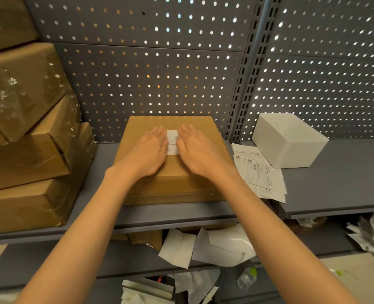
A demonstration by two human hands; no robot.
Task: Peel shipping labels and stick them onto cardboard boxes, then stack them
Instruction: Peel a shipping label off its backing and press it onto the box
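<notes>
**Between two flat palms: pressing the shipping label down**

Under both palms, on top of the flat cardboard box (172,159): the white shipping label (172,141), only its middle strip showing in the gap between the hands. Left hand (147,150) laid flat, fingers straight and together, covering the label's left part; right hand (198,151) likewise flat over the right part. Nothing gripped or pinched by either, just pressure downward.

To finish well, probably best to:
- Sweep outward from that centre gap, left palm leftward and right palm rightward, chasing air toward the edges rather than trapping it.
- Keep fingers straight and the pressure even; no dragging with fingertips, which could wrinkle thin paper.
- Run over corners and edges last, since those tend to lift first.
- Hold the box steady on the grey shelf (335,183) while pressing; being light-looking, apt to slide toward the pegboard back.

Left of the left hand, well apart: a stack of tape-wrapped boxes (28,150), the likely destination once the label holds. Right of the right hand, just beside the box: the remaining label sheets (258,172), partly under a white bin (291,139).
</notes>
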